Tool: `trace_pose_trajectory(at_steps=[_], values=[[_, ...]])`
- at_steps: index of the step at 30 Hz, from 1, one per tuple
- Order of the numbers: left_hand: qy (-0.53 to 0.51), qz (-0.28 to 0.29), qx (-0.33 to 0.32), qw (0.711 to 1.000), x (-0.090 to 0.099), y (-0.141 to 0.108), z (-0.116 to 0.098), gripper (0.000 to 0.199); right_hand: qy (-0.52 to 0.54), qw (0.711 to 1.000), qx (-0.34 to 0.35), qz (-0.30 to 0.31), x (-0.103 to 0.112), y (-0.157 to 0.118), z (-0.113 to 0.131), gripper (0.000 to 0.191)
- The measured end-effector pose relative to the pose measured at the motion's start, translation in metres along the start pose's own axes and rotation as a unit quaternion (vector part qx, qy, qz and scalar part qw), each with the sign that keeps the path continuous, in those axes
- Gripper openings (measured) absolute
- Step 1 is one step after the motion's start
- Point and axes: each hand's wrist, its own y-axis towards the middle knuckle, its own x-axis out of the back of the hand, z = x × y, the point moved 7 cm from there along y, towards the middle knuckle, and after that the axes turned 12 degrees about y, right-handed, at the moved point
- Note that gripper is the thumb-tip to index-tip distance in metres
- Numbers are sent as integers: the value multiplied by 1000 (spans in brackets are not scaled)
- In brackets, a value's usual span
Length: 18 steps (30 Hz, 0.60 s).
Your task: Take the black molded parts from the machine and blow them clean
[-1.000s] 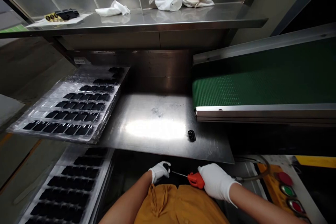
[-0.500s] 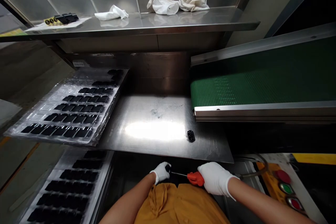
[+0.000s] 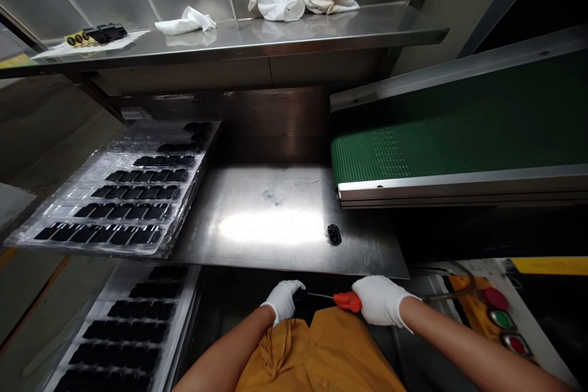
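Observation:
Low in front of my body, my left hand (image 3: pixel 283 301), in a white glove, is closed on a small black part (image 3: pixel 299 296). My right hand (image 3: pixel 379 300), also gloved in white, grips a red-handled tool (image 3: pixel 348 301). The tool's thin metal shaft points left and reaches the black part; the exact contact is too dark to make out. Another small black part (image 3: pixel 334 234) lies on the steel table (image 3: pixel 257 190), above and between my hands.
Trays of black parts (image 3: pixel 124 211) are stacked at the left, with more trays (image 3: pixel 120 326) below. A green conveyor (image 3: pixel 459 128) stands at the right above a button box (image 3: pixel 482 300). White cloths (image 3: pixel 278 3) lie on the steel shelf (image 3: pixel 229 46).
My left hand has turned slightly, its fingers now covering more of the black part. The tool and my right hand appear slightly higher and further right. The whole view has shifted a little.

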Motion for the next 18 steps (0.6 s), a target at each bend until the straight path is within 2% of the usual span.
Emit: trace_pose_trajectory(at_steps=[9,13,16,18], values=[[-52,-30,2,998,3,-2,4,57,9,1000,13,-22,2,3,5,28],[-100,-40,20,994,6,-2,6,60,20,999,20,-25,7,2,8,27],[-139,-38,43,989,6,-1,5,60,45,997,49,-29,11,-1,15,37],[-165,-36,66,983,5,-1,6,53,41,997,47,-43,14,-1,17,41]])
